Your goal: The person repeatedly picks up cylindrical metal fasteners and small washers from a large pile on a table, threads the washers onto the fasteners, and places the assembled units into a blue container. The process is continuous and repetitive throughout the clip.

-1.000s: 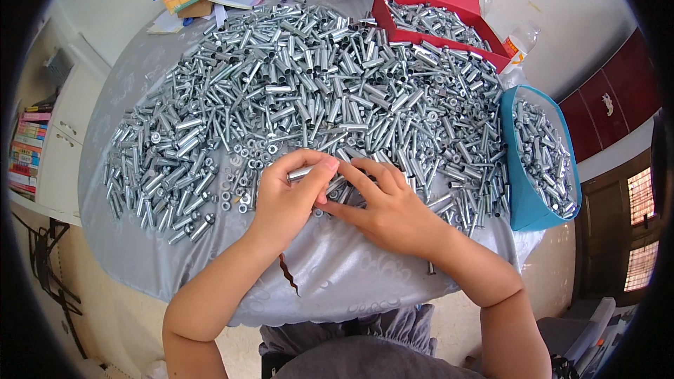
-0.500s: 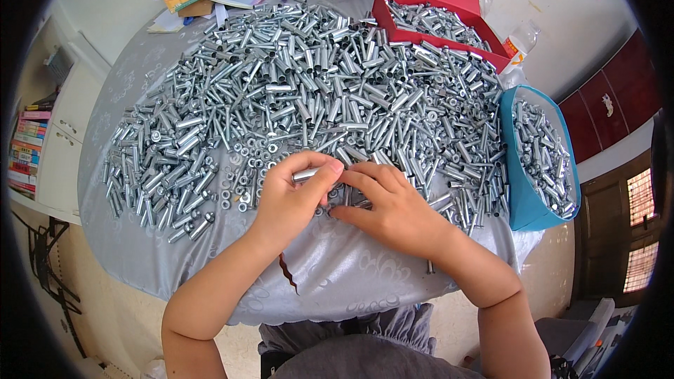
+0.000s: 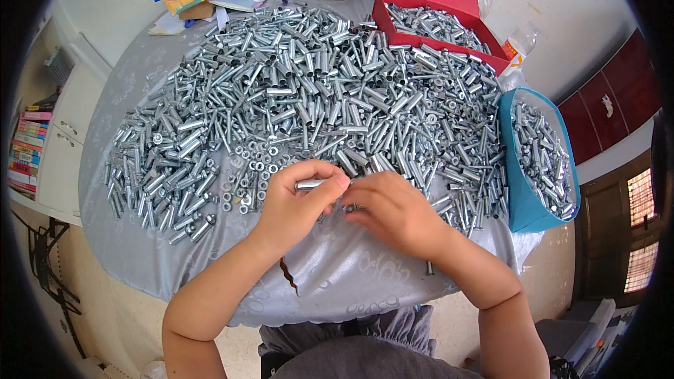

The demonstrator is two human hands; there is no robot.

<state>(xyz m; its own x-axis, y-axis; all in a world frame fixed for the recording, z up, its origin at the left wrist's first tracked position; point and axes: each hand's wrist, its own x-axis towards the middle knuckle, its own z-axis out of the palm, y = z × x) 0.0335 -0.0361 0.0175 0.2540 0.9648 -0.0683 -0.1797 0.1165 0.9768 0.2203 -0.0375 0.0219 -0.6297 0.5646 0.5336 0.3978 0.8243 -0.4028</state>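
The left hand [image 3: 298, 200] gripped a short metal sleeve [image 3: 309, 184] between thumb and fingers, held level just above the desk [image 3: 351, 288]. The right hand [image 3: 393, 212], fingers curled at the sleeve's end, pinched a small part too hidden to identify. Loose nuts [image 3: 256, 161] lay within reach beside the heap of sleeves [image 3: 309, 84], presumably for quick picking.

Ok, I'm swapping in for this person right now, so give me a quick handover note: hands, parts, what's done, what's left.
Left hand: pinches a short silver metal sleeve.
Right hand: fingertips meet the left at that sleeve; what they hold is hidden.
Parts: large heap of silver metal sleeves and loose silver nuts on the grey-clothed round table.
Done, seemingly: pieces in the red box and blue bin.
Left: the heap.
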